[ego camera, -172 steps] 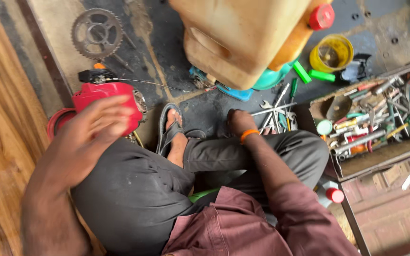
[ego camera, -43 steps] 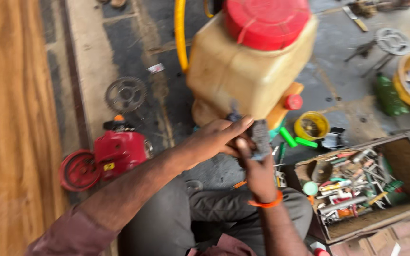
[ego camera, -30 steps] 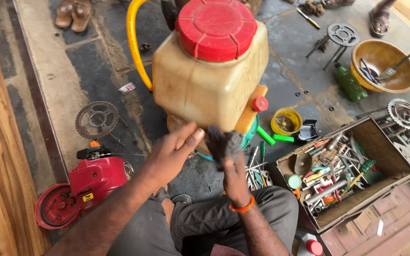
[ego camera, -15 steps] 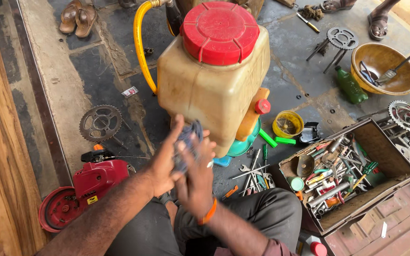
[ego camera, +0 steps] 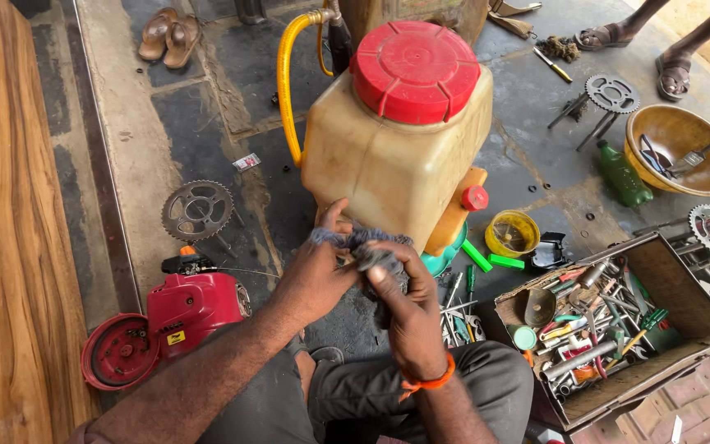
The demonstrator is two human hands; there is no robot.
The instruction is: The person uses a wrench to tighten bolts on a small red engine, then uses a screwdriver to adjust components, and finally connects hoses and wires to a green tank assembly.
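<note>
Wrapping a grey rag (ego camera: 369, 256) between them, the left hand (ego camera: 315, 278) and right hand (ego camera: 404, 316) have closed together since a moment ago, just before the yellowed sprayer tank (ego camera: 392, 160) with its red lid (ego camera: 415, 70). A small yellow sticker marks the red engine cover (ego camera: 193, 308), near left.

Orange wristband (ego camera: 426, 381), grey trousers (ego camera: 421, 386), bare forearms.

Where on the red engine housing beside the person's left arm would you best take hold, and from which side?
Probably the black and orange fitting on top of the red engine housing, gripped from above. It stands proud, while the body below is broad and rounded. The red round cover crowds its left side and the left hand its right.
</note>
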